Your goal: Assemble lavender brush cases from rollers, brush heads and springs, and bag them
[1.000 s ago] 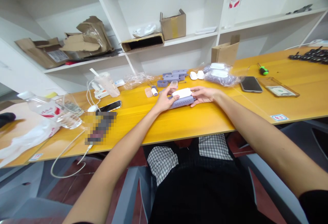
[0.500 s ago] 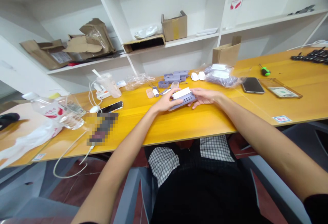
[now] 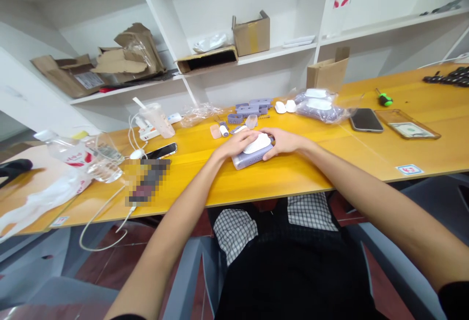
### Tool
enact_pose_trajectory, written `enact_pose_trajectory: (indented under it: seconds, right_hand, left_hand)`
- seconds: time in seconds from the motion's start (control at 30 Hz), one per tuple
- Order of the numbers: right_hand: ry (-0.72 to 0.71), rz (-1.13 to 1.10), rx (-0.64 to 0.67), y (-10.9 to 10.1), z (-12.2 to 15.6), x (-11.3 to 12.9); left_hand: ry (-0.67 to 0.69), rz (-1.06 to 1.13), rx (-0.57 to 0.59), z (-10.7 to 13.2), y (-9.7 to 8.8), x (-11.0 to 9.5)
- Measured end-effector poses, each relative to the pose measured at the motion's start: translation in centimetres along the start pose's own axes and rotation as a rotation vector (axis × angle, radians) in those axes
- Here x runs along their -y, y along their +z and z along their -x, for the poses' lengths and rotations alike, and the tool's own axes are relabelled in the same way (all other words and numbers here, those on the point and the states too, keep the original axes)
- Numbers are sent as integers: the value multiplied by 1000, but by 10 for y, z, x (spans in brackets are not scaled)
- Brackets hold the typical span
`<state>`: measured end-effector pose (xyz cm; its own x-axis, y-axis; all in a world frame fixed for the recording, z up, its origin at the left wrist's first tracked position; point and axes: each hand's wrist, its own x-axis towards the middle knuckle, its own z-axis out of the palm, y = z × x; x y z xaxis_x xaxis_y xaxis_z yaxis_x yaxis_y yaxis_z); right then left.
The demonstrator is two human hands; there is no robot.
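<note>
Both of my hands hold a small lavender plastic device point(image 3: 249, 159) with a white top piece point(image 3: 256, 143) near the middle of the yellow table point(image 3: 293, 173). My left hand point(image 3: 234, 145) covers its left end, fingers curled over the top. My right hand point(image 3: 284, 141) grips its right end, fingers bent round it. The device rests on the table, turned with one short end toward me. Just behind it lie several loose lavender and white parts point(image 3: 249, 110).
A bag of lavender and white parts point(image 3: 318, 107), a phone point(image 3: 364, 119), a clear tray with a banknote point(image 3: 406, 128) and a green screwdriver point(image 3: 384, 98) lie to the right. Left are another phone point(image 3: 161, 151), a plastic cup point(image 3: 156, 119), cables and a bottle point(image 3: 78, 156). Shelves hold cardboard boxes.
The device was lying lengthwise across the table, then lifted and tilted; now it is turned end-on and lies closer to me, with both hands closed further over it.
</note>
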<state>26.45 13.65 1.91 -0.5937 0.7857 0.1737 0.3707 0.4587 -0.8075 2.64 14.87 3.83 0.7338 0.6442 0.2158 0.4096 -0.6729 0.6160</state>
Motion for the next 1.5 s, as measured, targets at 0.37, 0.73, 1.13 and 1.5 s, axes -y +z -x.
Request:
enact_pose_trajectory:
  seconds: [0.37, 0.73, 1.13, 1.5]
  right_hand:
    - [-126, 112, 82, 3, -3, -6]
    - [-139, -39, 232, 0, -5, -7]
    - [-168, 9, 190, 5, -10, -2]
    - [-67, 60, 144, 0, -9, -3]
  left_hand:
    - [-213, 137, 88, 1, -9, -10]
    - [-216, 173, 142, -3, -1, -15]
    - [-255, 269, 77, -6, 2, -8]
    - [-234, 247, 26, -2, 4, -9]
